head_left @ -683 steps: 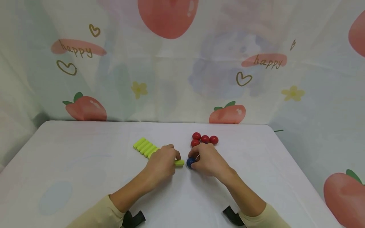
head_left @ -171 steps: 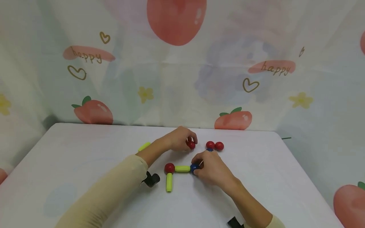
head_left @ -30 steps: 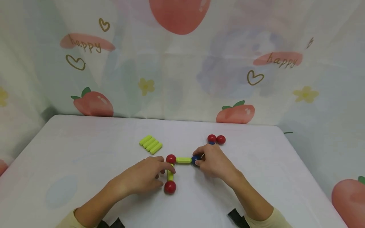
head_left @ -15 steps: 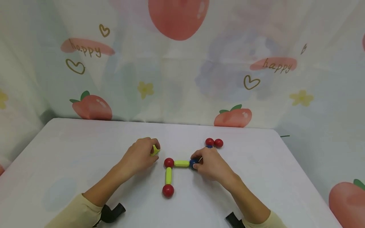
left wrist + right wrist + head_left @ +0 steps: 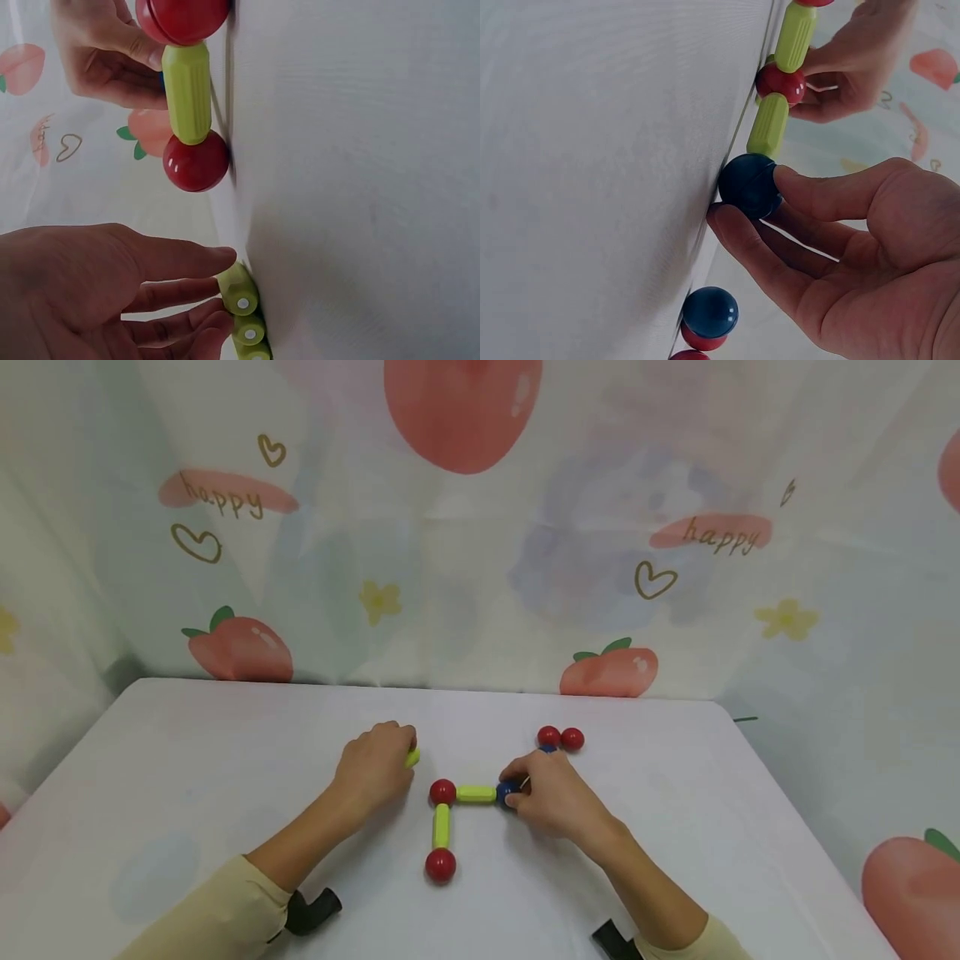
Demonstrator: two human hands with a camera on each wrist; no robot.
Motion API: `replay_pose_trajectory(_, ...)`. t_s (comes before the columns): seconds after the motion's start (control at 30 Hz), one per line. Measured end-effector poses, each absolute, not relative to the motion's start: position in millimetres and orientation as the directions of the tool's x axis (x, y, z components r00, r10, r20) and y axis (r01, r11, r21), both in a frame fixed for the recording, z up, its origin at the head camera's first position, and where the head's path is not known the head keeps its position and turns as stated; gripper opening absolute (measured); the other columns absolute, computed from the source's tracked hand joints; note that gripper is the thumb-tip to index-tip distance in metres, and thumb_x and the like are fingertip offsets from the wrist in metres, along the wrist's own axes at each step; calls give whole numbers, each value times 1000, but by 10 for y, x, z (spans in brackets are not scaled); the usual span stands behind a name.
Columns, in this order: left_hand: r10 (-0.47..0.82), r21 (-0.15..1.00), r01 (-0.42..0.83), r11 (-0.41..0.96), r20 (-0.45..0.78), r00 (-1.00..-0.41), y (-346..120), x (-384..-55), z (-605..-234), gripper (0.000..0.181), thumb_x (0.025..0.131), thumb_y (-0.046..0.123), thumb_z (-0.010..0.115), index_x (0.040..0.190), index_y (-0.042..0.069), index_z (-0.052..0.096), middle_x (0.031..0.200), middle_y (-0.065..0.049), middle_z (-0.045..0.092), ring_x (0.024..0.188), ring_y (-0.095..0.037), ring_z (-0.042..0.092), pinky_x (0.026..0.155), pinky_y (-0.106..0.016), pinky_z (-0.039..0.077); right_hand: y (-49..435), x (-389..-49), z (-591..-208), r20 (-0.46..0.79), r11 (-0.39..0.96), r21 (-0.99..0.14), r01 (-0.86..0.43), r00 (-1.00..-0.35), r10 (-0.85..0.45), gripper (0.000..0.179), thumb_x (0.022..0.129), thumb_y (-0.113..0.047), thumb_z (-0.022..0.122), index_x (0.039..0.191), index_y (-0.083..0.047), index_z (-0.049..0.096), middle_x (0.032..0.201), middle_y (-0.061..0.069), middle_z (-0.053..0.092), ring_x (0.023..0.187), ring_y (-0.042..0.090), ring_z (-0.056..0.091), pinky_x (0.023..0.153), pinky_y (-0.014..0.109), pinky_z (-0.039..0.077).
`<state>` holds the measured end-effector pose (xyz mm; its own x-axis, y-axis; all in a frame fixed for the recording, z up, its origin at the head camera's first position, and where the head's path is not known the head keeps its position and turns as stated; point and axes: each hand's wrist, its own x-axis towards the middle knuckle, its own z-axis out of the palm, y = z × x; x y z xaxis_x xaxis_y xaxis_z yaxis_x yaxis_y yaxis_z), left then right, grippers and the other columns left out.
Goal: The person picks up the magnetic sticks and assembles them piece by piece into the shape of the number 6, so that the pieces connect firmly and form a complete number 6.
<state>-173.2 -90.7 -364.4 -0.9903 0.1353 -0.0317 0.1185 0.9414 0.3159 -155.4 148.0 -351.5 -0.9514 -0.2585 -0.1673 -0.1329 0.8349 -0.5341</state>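
A chain on the white table runs from a near red ball (image 5: 440,865) through an upright-lying yellow-green rod (image 5: 441,827) to a second red ball (image 5: 442,792). From there another yellow-green rod (image 5: 476,794) leads right to a blue ball (image 5: 748,185). My right hand (image 5: 558,797) pinches this blue ball between thumb and fingers. At the back left, my left hand (image 5: 377,768) has thumb and fingers around the end rod (image 5: 238,289) of a row of loose yellow-green rods with white dots on their ends. The hand mostly hides that row in the head view.
Two loose red balls (image 5: 560,738) sit at the back right, with another blue ball (image 5: 711,311) against them, partly hidden by my right hand in the head view. A printed curtain (image 5: 450,568) hangs behind the table's back edge.
My left hand has left the near rod of the chain, moved back and left to the loose rods, and closed in on one. Earlier, red balls and rods joined the chain. My right hand stays at the blue ball.
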Motion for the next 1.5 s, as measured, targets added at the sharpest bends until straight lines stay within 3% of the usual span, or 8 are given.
replay_pose_trajectory(0.3, 164, 295, 156, 943, -3, -986, -837, -1642, -3709, 26, 81, 1, 83, 100, 7, 66, 84, -6, 60, 76, -18, 55, 67, -33, 59, 1475, -1546, -3558, -171, 831, -541, -130, -950, -260, 25, 87, -6, 82, 111, -8, 79, 96, 2, 72, 83, 16, 62, 73, 29, 60)
replay_pose_trajectory(0.53, 161, 312, 146, 939, -23, -987, -805, -1609, -3677, 27, 80, 5, 85, 99, 8, 66, 82, -3, 60, 75, -17, 54, 66, -32, 57, 1471, -1552, -3540, -154, 831, -536, -146, -952, -266, 23, 88, -6, 81, 110, -8, 80, 96, 1, 73, 82, 15, 62, 73, 29, 60)
replay_pose_trajectory(0.77, 145, 388, 106, 915, -71, -987, -837, -1497, -3638, 23, 83, 8, 82, 104, 10, 70, 83, -1, 64, 78, -17, 55, 61, -31, 52, 1466, -1553, -3533, -161, 834, -534, -143, -950, -266, 23, 88, -6, 81, 111, -9, 80, 97, 1, 73, 82, 15, 62, 73, 28, 59)
replay_pose_trajectory(1.2, 132, 615, 58, 787, -75, -988, -933, -1134, -3466, 23, 84, 10, 79, 104, 19, 74, 75, 3, 61, 65, -15, 55, 57, -29, 47, 1456, -1549, -3520, -164, 837, -529, -140, -951, -263, 26, 87, -7, 82, 113, -9, 79, 100, 2, 73, 84, 16, 62, 72, 28, 60)
replay_pose_trajectory(1.5, 232, 754, 74, 653, -106, -967, -890, -861, -3397, 23, 81, 16, 85, 98, 21, 71, 75, 8, 64, 65, -10, 60, 57, -28, 49, 1479, -1557, -3514, -152, 841, -518, -156, -951, -269, 26, 87, -7, 83, 113, -8, 79, 100, 3, 73, 84, 15, 62, 73, 28, 60)
